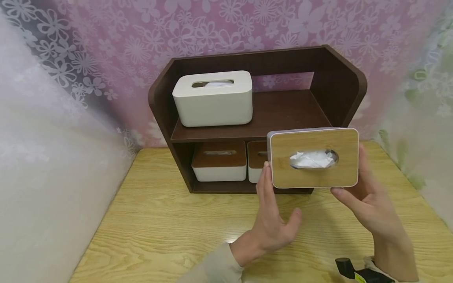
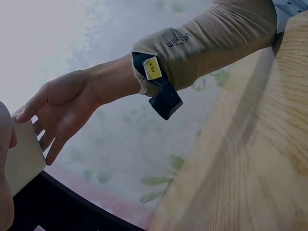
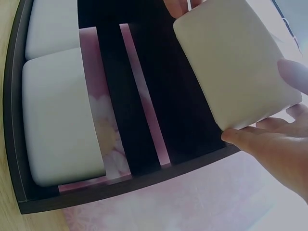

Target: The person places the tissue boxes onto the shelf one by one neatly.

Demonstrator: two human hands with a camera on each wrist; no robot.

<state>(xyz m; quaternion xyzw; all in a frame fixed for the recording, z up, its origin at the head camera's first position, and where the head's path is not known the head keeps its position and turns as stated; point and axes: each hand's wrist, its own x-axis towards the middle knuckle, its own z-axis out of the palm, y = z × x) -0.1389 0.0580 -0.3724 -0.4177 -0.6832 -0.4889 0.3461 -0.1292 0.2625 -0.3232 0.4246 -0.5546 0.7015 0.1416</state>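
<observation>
A tissue box (image 1: 315, 177) with a bamboo-coloured top, white sides and tissue in its oval slot is held up in front of the shelf's right side. My right hand (image 1: 375, 204) grips its right end, thumb at the lower edge and fingers around the side; the right wrist view shows that same hand (image 3: 274, 144) at the white box. At the box's left end, my left hand (image 1: 270, 222) touches it with straight fingers, its thumb held apart. Only part of the left hand (image 2: 6, 183) enters the left wrist view.
The dark brown two-tier shelf (image 1: 283, 108) stands on a wood-grain table (image 1: 152, 220). A white tissue box (image 1: 216, 108) sits at the upper tier's left. Two brown-topped boxes, one left (image 1: 219, 173) and one partly hidden (image 1: 255, 157), occupy the lower tier. Floral cloth (image 1: 212, 31) hangs behind.
</observation>
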